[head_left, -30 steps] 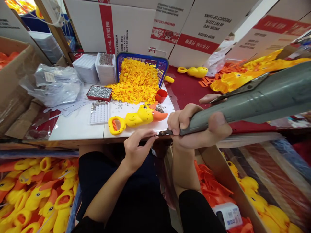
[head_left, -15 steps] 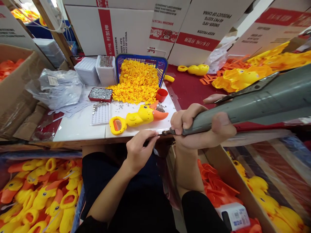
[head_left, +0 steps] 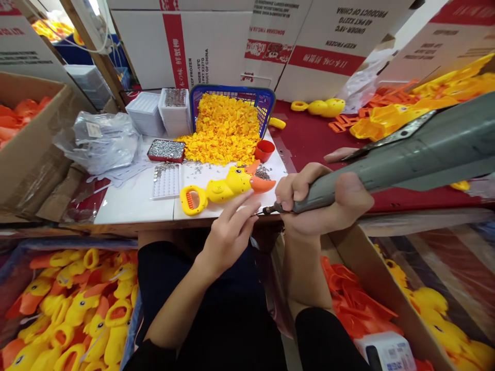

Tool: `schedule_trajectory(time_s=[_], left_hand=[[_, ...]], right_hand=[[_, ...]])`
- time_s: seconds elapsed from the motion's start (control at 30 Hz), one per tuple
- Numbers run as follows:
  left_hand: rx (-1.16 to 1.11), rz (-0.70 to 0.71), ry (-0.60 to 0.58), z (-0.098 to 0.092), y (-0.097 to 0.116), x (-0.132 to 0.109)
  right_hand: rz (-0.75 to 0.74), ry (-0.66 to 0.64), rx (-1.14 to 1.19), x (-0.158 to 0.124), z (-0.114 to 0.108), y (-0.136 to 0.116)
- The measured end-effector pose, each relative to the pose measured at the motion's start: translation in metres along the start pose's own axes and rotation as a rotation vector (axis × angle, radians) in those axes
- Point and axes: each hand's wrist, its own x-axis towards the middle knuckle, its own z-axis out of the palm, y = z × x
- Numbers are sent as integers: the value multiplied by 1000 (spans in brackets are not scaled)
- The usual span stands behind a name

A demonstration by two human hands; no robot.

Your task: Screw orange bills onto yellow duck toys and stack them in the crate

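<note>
My right hand (head_left: 325,201) is wrapped round a grey power screwdriver (head_left: 386,159), its thin bit pointing left. Just left of the bit tip is my left hand (head_left: 232,232), fingers apart; no held object can be seen in it. A yellow duck toy (head_left: 224,189) with an orange beak lies on the white work surface (head_left: 127,203), right in front of my left fingertips. Small loose screws (head_left: 263,173) lie beside its beak.
Behind the toy, a blue basket (head_left: 270,111) spills yellow parts near a red cup (head_left: 265,151). Left are a red tray of metal pieces (head_left: 166,149) and a white dimpled tray (head_left: 166,185). Boxes of duck toys (head_left: 77,309) and orange parts (head_left: 348,293) flank my lap.
My left fingers have spread out of their pinch at the bit tip, the forefinger reaching up towards the toy. The whole view has shifted slightly; my right hand still grips the screwdriver.
</note>
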Motion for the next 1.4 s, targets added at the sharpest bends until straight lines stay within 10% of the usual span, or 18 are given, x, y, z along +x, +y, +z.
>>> schedule_trajectory(time_s=[0.4,1.03,1.4], left_hand=[[583,-275,-598,26,-72,51],[588,-338,-616,28,-67,52],[581,-341,-605,28,-69,50]], right_hand=[[-131,200,-207,46,-5,44],[-124,126,-262,74,-10,105],[-11,-201,-276,75,-10,113]])
